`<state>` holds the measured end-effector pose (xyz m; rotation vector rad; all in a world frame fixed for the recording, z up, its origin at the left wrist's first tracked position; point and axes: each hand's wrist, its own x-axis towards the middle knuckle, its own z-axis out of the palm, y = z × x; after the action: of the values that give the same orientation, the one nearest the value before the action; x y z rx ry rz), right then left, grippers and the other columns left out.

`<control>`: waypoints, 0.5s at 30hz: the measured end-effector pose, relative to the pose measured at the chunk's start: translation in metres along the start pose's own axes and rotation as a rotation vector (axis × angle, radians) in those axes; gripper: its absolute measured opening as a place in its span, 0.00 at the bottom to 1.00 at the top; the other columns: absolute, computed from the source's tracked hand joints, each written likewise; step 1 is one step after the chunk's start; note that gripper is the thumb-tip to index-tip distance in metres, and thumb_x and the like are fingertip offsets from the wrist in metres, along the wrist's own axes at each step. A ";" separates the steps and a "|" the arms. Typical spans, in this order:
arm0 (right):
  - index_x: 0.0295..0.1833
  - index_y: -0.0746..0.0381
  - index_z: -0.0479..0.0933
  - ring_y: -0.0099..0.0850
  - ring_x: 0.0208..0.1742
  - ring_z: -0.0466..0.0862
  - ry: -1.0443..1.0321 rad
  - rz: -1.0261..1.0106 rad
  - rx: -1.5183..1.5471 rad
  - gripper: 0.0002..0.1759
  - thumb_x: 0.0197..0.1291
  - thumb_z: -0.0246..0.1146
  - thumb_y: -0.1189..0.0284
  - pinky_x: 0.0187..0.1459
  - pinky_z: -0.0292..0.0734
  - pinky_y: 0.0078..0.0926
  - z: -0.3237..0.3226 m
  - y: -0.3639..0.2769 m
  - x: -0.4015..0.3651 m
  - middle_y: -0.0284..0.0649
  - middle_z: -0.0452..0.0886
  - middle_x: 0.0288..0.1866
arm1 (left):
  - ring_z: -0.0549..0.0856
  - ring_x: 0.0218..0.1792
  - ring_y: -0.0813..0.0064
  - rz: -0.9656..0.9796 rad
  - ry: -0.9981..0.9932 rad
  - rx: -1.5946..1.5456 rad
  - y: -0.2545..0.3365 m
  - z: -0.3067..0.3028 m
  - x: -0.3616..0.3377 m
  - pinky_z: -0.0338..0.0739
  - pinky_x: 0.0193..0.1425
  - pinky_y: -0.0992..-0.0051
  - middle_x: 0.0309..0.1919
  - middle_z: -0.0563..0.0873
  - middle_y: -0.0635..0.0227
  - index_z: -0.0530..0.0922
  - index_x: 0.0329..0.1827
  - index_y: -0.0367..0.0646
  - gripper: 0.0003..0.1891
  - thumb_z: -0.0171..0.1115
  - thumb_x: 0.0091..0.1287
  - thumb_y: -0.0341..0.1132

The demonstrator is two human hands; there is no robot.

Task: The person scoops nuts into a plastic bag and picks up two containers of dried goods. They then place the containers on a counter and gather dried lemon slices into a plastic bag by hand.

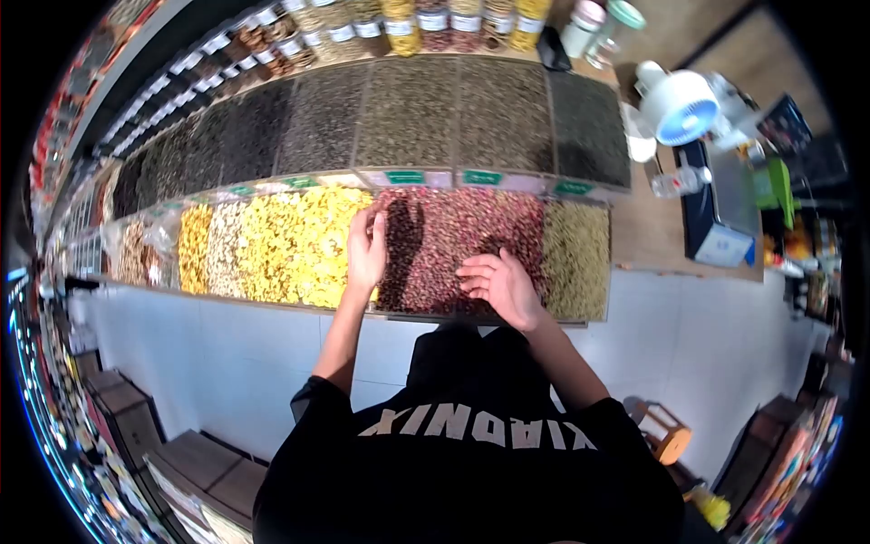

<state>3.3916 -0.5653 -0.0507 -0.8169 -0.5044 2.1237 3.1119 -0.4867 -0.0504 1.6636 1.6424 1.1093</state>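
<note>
In the head view my left hand (366, 254) is over the line between a bin of yellow dried flowers (294, 245) and a bin of dark pink dried buds (439, 227). Its fingers point away from me, with the thumb apart and nothing held. My right hand (504, 286) hovers over the near right part of the pink buds, fingers stretched out to the left and nothing in them. Both hands cast dark shadows on the buds. A bin of pale green dried pieces (575, 258) lies just right of the pink ones.
Behind stands a higher row of dark dried goods (408, 109) with green labels (405, 177). Filled jars (399, 27) line the back. On the right counter are a white fan (680, 104), a plastic bottle (681, 181) and a box (720, 240). A wooden stool (671, 440) stands behind me at right.
</note>
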 end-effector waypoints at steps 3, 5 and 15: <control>0.62 0.65 0.73 0.33 0.53 0.83 -0.062 0.050 -0.154 0.34 0.78 0.42 0.45 0.57 0.75 0.32 0.025 -0.044 0.045 0.46 0.83 0.58 | 0.82 0.55 0.54 0.044 0.087 0.108 0.010 -0.047 0.038 0.76 0.63 0.63 0.55 0.82 0.48 0.78 0.62 0.34 0.18 0.56 0.77 0.38; 0.60 0.65 0.74 0.32 0.51 0.84 -0.195 -0.014 -0.260 0.32 0.79 0.42 0.47 0.55 0.76 0.32 0.029 -0.070 0.076 0.45 0.84 0.56 | 0.82 0.53 0.59 0.027 0.166 0.111 0.016 -0.080 0.053 0.77 0.60 0.65 0.55 0.83 0.51 0.78 0.62 0.35 0.18 0.56 0.78 0.38; 0.55 0.65 0.78 0.27 0.44 0.84 -0.217 -0.305 -0.886 0.20 0.78 0.52 0.58 0.46 0.79 0.24 0.120 -0.215 0.206 0.40 0.85 0.49 | 0.85 0.58 0.70 0.020 0.291 -0.095 0.069 -0.224 0.170 0.80 0.62 0.66 0.63 0.83 0.60 0.77 0.66 0.42 0.18 0.48 0.82 0.41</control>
<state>3.3236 -0.2806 0.0822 -0.8881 -1.6384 1.6694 2.9454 -0.3645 0.1520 1.5163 1.7198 1.4726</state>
